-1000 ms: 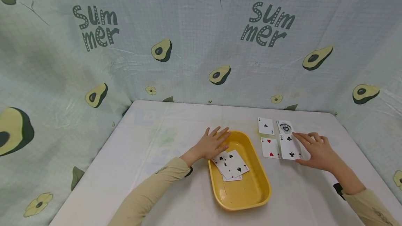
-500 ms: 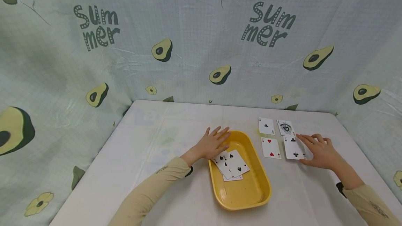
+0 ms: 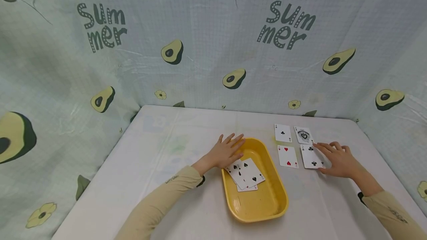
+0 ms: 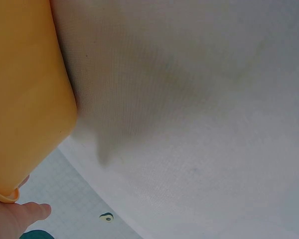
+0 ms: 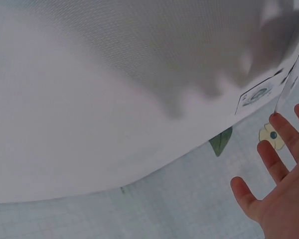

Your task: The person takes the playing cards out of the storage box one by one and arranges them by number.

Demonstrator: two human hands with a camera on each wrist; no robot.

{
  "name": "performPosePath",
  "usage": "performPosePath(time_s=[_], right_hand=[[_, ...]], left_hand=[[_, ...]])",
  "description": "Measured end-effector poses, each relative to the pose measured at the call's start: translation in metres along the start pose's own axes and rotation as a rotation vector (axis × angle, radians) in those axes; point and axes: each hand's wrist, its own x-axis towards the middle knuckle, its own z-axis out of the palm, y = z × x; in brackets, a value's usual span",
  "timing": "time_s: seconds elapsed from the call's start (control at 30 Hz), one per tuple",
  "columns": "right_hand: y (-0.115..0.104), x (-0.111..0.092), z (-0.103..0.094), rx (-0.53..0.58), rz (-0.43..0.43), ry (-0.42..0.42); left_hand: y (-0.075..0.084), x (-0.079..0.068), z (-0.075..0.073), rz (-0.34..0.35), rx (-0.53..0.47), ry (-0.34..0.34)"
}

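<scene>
In the head view, my right hand [image 3: 338, 160] holds a two of clubs [image 3: 311, 157] by its opposite edges, between thumb and fingertip. The right wrist view shows this card [image 5: 292, 79] edge-on and tilted, the other fingers spread apart. An ornate ace of spades [image 3: 303, 135] lies just behind it. To the left are a two of hearts [image 3: 288, 156] and an ace of clubs [image 3: 282, 133]. My left hand [image 3: 224, 153] rests on the left rim of a yellow tray [image 3: 258, 210], fingers extended. Inside lie several overlapping cards, including a two of spades [image 3: 252, 173].
The white-covered table [image 3: 173, 143] extends to the left of the tray. A pale cloth wall [image 3: 200, 17] printed with avocados and lettering stands along the table's back and sides.
The two of clubs and my right hand shifted slightly to the right, away from the two of hearts, then held nearly still. My left hand and the tray kept their places.
</scene>
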Motion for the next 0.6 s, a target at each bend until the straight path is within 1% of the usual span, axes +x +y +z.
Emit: performPosePath(time_s=[0.23,0.6], right_hand=[[0.0011,0.0016,0.0039,0.003,0.022,-0.043],[-0.0025,0.0012,0.0038,0.018,0.057,-0.099]], left_hand=[[-0.0005,0.0005,0.0003,-0.003,-0.021,-0.006],[-0.0005,0.0004,0.0003,0.000,-0.009,-0.005]])
